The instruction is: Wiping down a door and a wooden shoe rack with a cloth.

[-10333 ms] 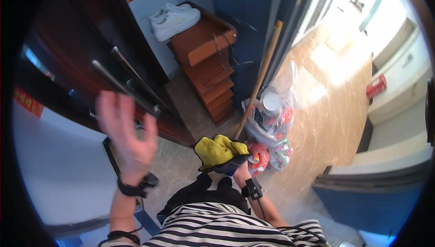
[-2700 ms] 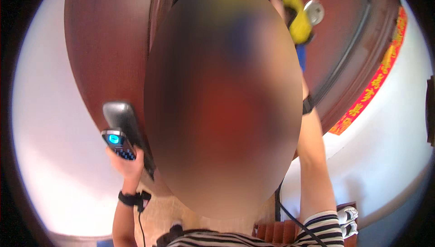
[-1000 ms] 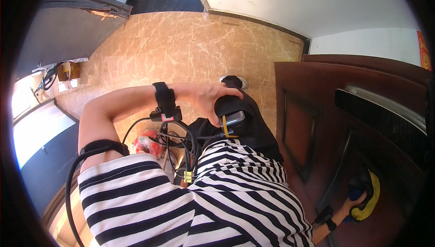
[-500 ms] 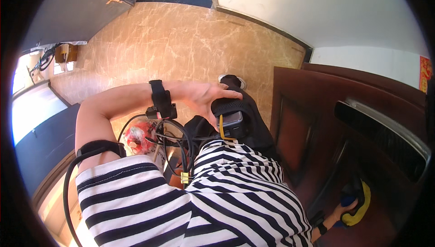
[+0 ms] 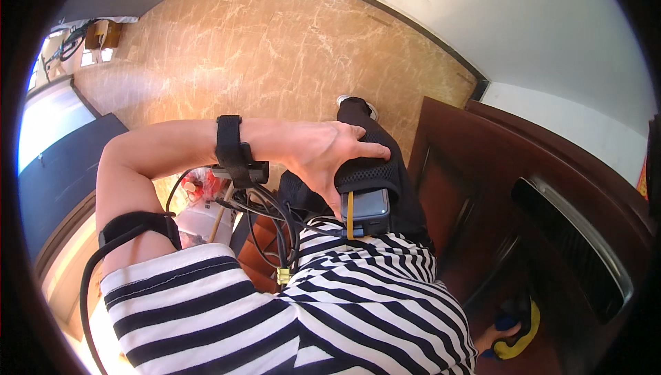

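Note:
My left hand is wrapped over a black mesh pouch at my thigh, with the thumb on one side and the fingers across the top. A dark grey box-shaped device with a yellow strap and a plugged-in cable shows at the pouch's mouth. At the lower right, my right hand grips a curved yellow, black and blue pad-like thing close to the dark brown wooden door. Its exact kind is hard to make out in the shade, and my right fingers are partly hidden.
On the door is a long black plate with a silver edge. Black cables hang beside my left arm. Behind them are a red and clear plastic bag and a wooden stick. A cardboard box stands far left on the marbled floor.
The view has shifted. My right hand and the yellow-edged thing sit lower and further left in the picture. My left hand remains on the pouch, which appears slightly further right.

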Demonstrator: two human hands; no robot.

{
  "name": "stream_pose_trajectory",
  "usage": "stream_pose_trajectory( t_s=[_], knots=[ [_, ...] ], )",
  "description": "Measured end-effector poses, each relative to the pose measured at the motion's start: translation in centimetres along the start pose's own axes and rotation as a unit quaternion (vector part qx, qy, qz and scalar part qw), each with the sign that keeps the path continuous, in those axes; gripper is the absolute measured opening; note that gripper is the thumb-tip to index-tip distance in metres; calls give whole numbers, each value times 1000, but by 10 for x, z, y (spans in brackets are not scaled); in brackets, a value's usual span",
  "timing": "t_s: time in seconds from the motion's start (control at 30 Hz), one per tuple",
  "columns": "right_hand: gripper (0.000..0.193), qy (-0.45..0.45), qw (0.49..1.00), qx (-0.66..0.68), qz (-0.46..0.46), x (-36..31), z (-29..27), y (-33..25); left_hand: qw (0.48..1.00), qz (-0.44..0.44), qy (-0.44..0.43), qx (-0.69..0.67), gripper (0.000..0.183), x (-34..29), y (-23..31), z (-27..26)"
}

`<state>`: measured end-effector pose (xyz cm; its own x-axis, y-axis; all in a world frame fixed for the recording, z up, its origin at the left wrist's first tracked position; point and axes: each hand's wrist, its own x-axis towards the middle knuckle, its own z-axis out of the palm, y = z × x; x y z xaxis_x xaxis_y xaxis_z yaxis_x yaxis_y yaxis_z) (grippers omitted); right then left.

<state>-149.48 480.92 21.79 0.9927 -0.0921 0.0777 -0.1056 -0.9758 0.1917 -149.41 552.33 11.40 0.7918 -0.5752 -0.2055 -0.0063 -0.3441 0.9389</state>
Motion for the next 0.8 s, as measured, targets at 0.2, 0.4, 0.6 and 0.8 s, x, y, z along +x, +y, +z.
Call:
stream_pose_trajectory(
  t_s=[0.2, 0.4, 0.6, 0.8],
  knots=[
    [67, -16, 1000, -15, -4, 9, -5, 5, 999, -26, 25, 1, 87, -4, 2, -1],
    [67, -27, 999, -28, -10, 17, -6, 7, 999, -26, 41, -6, 84, -3, 2, -5],
    [68, -34, 999, -34, -7, 19, -5, 6, 998, -31, 47, 0, 86, -6, -1, -9],
    [69, -39, 999, -37, -6, 20, -7, 7, 998, -32, 46, 2, 89, -5, 0, -18]
  ],
)
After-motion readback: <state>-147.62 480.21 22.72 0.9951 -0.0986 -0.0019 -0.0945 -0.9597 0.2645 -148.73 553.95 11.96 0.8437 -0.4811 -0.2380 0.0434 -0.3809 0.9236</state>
